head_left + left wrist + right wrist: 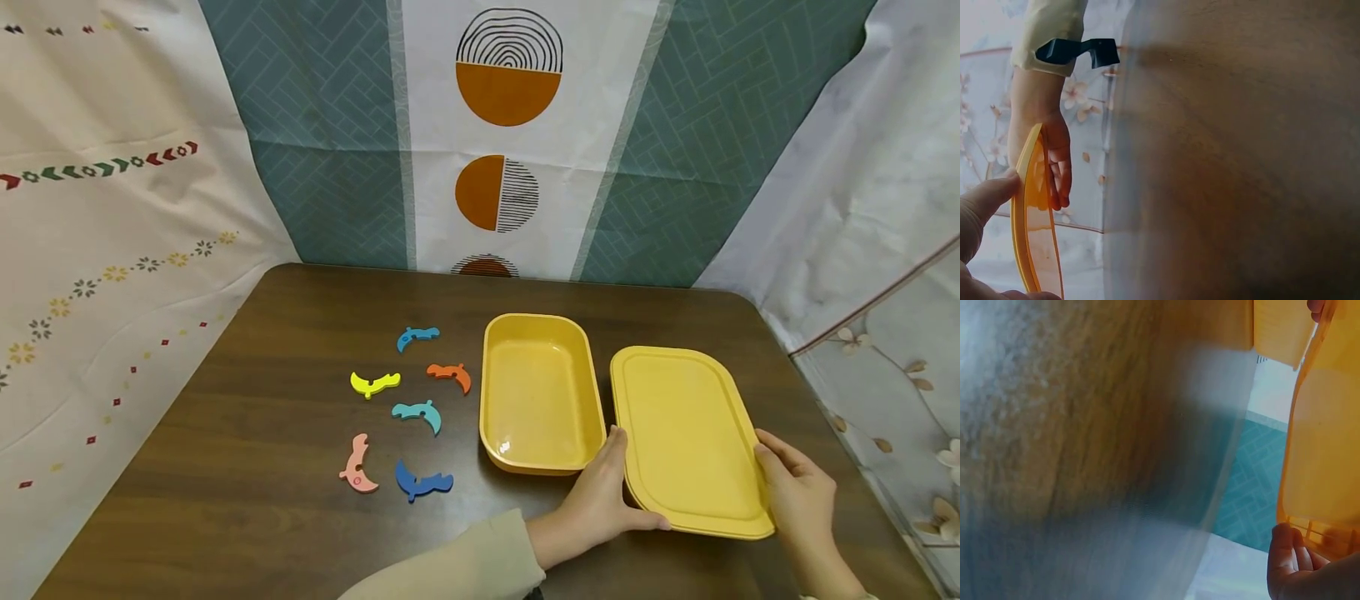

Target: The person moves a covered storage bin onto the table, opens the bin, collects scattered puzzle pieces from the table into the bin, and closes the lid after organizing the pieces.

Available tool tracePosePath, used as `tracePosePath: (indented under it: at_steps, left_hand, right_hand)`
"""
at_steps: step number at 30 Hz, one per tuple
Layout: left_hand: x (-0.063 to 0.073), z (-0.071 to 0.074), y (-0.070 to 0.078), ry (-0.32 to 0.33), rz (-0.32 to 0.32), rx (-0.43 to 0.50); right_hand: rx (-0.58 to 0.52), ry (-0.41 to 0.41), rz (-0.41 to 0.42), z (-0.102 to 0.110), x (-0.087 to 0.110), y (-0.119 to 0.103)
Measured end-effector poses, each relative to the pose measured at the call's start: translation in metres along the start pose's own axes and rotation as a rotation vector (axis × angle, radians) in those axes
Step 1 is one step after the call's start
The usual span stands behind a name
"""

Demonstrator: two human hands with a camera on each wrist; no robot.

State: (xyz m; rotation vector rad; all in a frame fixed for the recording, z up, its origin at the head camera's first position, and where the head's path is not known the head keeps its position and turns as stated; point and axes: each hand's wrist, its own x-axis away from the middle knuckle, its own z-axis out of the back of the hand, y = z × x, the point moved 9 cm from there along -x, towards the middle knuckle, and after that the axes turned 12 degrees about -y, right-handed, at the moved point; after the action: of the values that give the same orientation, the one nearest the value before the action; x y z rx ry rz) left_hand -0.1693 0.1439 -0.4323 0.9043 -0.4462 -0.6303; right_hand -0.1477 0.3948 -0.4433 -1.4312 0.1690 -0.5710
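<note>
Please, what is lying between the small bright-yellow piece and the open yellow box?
In the head view, the orange piece lies between the bright-yellow piece and the yellow box.

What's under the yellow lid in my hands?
The wrist views show the underside of the yellow lid and some brown tabletop past it. From the head view, the lid covers the patch of tabletop directly beneath, so I can't tell whether anything lies there.

your head cam high, facing forward and down over the table (247,433), your wrist cams low, close to the yellow lid (688,442), both frames rolled sideways, lid shared by all three
</note>
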Motion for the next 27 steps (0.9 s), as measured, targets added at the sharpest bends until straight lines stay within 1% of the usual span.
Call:
tracePosePath:
  at_steps: [4,10,17,20,23,27]
  left_hand:
    - [-0.001,-0.003,-0.001,-0.005,0.014,0.02]
    - [-0.001,-0.007,-0.004,-0.008,0.03,0.016]
    - [-0.002,-0.012,-0.012,-0.03,0.072,0.031]
    - [-0.002,-0.014,-0.015,-0.035,0.079,0.05]
    - [-0.003,-0.014,-0.017,-0.035,0.085,0.065]
    - [-0.003,-0.015,-0.019,-0.037,0.1,0.075]
  right_hand:
    - [0.051,0.007,-0.005,0.002,-0.002,0.002]
    - [0.116,0.012,-0.018,0.003,-0.004,0.007]
    - [0.264,0.007,-0.017,0.004,-0.005,0.013]
    - [0.285,0.007,-0.024,0.003,-0.006,0.015]
    - [0.308,0.004,-0.015,0.002,-0.006,0.013]
    - [0.332,-0.012,-0.016,0.0,-0.008,0.011]
